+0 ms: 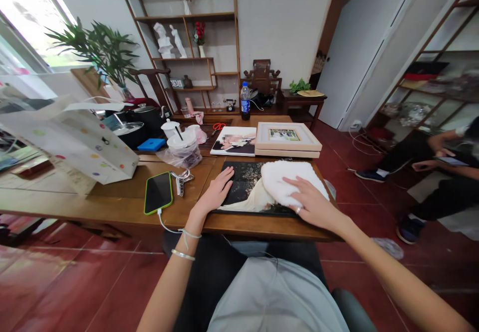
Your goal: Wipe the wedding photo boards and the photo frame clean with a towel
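Observation:
A dark picture panel (243, 180) lies flat on the wooden table (123, 200) in front of me. My left hand (215, 192) rests flat on the panel's left edge, fingers stretched out. My right hand (312, 202) presses on a white cloth (280, 180) that lies on the right part of the panel, fingers spread over it. Behind the panel lie a printed photo (234, 141) and a pale framed picture (286, 136) stacked on another frame.
A phone in a green case (158, 192) lies left of my hand with a white cable. A white dotted paper bag (75, 140), pots, a plastic container (182, 145), scissors (218, 127) and a bottle (245, 101) stand further back. Another person (437, 160) sits at right.

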The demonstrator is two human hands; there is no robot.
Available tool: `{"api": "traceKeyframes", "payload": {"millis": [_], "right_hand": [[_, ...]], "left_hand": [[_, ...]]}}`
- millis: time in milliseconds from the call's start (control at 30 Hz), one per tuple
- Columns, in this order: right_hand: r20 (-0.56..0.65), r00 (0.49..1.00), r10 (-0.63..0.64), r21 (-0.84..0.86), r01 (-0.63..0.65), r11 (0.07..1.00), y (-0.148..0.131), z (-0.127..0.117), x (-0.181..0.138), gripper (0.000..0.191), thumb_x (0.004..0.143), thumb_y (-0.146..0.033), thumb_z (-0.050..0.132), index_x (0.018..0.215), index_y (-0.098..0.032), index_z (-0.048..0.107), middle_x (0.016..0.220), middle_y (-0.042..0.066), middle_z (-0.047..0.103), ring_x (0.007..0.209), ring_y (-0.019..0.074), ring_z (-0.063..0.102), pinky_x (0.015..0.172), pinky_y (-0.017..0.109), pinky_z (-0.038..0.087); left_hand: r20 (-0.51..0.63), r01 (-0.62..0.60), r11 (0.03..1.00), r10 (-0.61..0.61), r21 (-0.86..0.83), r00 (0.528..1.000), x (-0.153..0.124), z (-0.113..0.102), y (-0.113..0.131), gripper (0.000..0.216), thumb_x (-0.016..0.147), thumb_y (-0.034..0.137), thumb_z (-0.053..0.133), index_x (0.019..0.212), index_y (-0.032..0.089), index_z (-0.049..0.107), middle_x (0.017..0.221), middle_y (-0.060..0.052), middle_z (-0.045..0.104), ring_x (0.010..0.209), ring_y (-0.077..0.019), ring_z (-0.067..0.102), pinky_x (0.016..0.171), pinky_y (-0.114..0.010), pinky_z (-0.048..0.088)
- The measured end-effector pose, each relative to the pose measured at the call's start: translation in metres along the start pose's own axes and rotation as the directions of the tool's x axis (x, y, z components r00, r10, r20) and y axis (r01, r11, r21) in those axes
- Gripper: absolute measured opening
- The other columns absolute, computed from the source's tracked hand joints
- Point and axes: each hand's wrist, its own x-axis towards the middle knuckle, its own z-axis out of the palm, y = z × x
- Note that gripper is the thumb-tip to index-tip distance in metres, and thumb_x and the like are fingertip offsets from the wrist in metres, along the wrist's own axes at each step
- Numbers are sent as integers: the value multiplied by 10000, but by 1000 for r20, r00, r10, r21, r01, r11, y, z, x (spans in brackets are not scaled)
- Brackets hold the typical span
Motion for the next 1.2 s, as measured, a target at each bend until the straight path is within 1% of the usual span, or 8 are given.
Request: {"api": "traceKeyframes", "payload": {"millis": [133, 267, 367, 567, 700, 800, 967, 1200], "right_hand": [[139, 988, -73, 126, 55, 990, -47, -24, -19, 121, 760, -210, 557, 831, -203, 655, 1331, 100, 468, 1263, 261, 351, 1023, 497, 267], [207, 969, -133, 212, 88, 973, -60, -35, -10, 100, 775, -239, 569, 786, -206, 663, 1264, 107, 531, 1227, 247, 394, 995, 437, 308], [176, 976, -132, 215, 93, 972, -45, -27, 12, 172, 819, -302, 540, 857, -205, 676, 1249, 103, 542, 1193, 247, 428, 984, 425, 325], [85, 996, -23, 98, 14, 995, 16, 4, 50, 275, 841, -388, 506, 951, -186, 658, 1314, 106, 482, 1216, 274, 405, 1009, 434, 309], [53, 997, 60, -38, -58, 998, 47, 14, 51, 331, 861, -368, 457, 1079, -166, 606, 1332, 135, 458, 1268, 280, 345, 1037, 474, 258], [36, 996, 85, -118, -80, 990, 54, 16, 43, 317, 858, -252, 427, 1113, -143, 579, 1330, 148, 456, 1311, 265, 269, 1052, 511, 205], [61, 995, 79, -116, -72, 991, 28, 8, 22, 325, 738, -102, 461, 1009, -165, 629, 1390, 115, 387, 1330, 286, 209, 1039, 555, 199], [175, 984, -41, 20, 38, 999, -47, -9, -13, 244, 710, -124, 527, 892, -203, 669, 1453, 48, 276, 1351, 303, 106, 1062, 579, 106]], "left_hand": [[5, 5, 1000, -5, -1, 1000, 0, -1, 3, 437, 909, 343, 318, 1320, 220, 405, 1442, -62, 327, 1346, -200, 252, 1097, -466, 200], [7, 12, 1000, -12, -5, 1000, -1, -2, 5, 442, 908, 338, 320, 1322, 206, 402, 1441, -69, 327, 1348, -202, 247, 1096, -472, 196], [1, 6, 1000, -6, -9, 1000, -1, -2, 4, 434, 909, 338, 323, 1318, 223, 407, 1439, -63, 332, 1346, -200, 254, 1094, -471, 202], [-9, 6, 1000, -6, -28, 1000, 0, -2, 3, 429, 907, 335, 332, 1311, 220, 417, 1432, -64, 344, 1342, -198, 262, 1093, -469, 205], [-3, 3, 1000, -3, -12, 1000, 0, -2, 3, 432, 909, 326, 325, 1316, 208, 409, 1436, -66, 338, 1344, -189, 257, 1095, -453, 211], [-3, 4, 1000, -4, -14, 1000, 0, -2, 3, 439, 909, 326, 323, 1319, 194, 405, 1437, -74, 333, 1346, -191, 252, 1095, -456, 209], [-16, 7, 999, -7, -31, 1000, 0, -1, 3, 431, 905, 332, 334, 1312, 214, 415, 1433, -71, 342, 1342, -202, 261, 1089, -476, 213], [-27, 5, 1000, -5, -16, 1000, 0, 0, 4, 426, 905, 326, 337, 1308, 217, 420, 1431, -66, 346, 1338, -202, 272, 1091, -470, 213]]}}
